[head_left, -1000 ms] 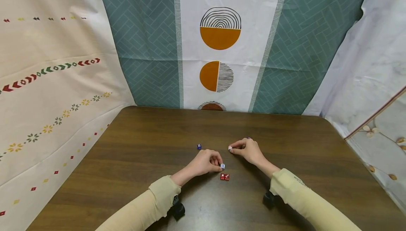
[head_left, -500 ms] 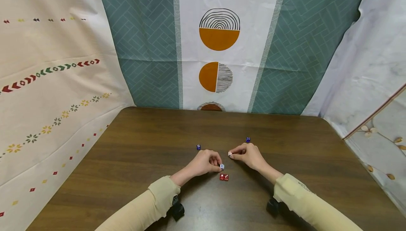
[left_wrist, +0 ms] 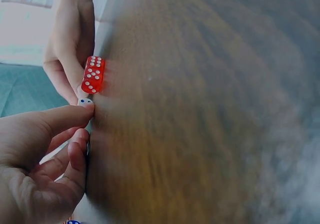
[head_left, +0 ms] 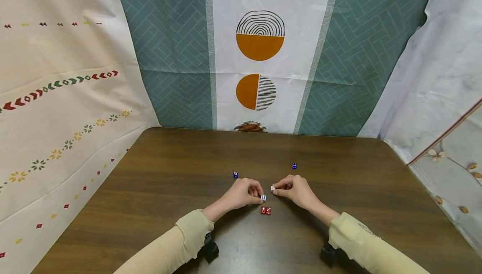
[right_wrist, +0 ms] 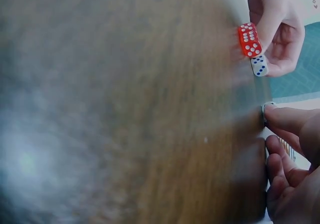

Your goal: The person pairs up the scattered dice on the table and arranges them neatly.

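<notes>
My left hand (head_left: 241,193) pinches a white die (head_left: 263,198) with blue pips between thumb and fingers, down at the tabletop. Just in front of it, on the near side, two red dice (head_left: 265,211) with white pips sit side by side. Slightly farther back and to the right, my right hand (head_left: 297,191) grips a second white die (head_left: 273,189) by thumb and fingertips. A small gap separates the two white dice. In the right wrist view the thumb mostly covers the right hand's die (right_wrist: 266,113); the left hand's die (right_wrist: 259,66) shows beside the red pair (right_wrist: 250,40).
One blue die (head_left: 235,175) lies behind my left hand, and another blue die (head_left: 294,166) beyond my right hand. The brown wooden table (head_left: 180,152) ends at a patterned cloth (head_left: 180,77) at the back. A black wrist camera (head_left: 210,251) hangs under the left sleeve.
My right hand has drawn its white die nearer to me, closer to the left hand's die. The far blue die, mostly hidden before, now shows fully. My left hand stays put.
</notes>
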Available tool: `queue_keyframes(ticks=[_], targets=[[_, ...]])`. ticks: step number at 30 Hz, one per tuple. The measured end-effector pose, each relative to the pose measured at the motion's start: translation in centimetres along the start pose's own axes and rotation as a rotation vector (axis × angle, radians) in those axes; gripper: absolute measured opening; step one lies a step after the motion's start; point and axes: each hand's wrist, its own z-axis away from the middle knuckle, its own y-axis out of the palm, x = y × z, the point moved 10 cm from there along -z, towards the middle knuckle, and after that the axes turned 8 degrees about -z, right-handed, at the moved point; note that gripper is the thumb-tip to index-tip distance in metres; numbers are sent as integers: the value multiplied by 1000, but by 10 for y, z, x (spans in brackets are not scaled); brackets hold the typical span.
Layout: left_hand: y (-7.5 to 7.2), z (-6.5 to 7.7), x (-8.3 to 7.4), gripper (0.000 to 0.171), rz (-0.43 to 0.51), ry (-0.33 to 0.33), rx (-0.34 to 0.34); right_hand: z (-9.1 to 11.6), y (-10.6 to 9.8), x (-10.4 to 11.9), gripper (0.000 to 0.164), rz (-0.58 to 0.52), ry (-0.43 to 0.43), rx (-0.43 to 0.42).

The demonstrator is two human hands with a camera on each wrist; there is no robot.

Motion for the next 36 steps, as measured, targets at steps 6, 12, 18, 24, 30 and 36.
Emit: queue_keyframes(ticks=[6,12,18,24,30,36], targets=[[0,0,0,10,-4,6,-9,6,2,5,9,9,-30,7],[1,-1,1,10,-7,2,-9,13,6,10,10,16,-45,13],[0,-1,0,10,-11,10,-13,19,10,14,10,1,-65,29],[1,-2,-1,10,-26,16,-11,22,13,18,10,-25,-93,58],[0,-2,-2,10,-23,21,-15,22,15,20,9,-40,-101,70],[0,-1,-3,9,-16,27,-18,21,17,20,10,-43,-106,65]])
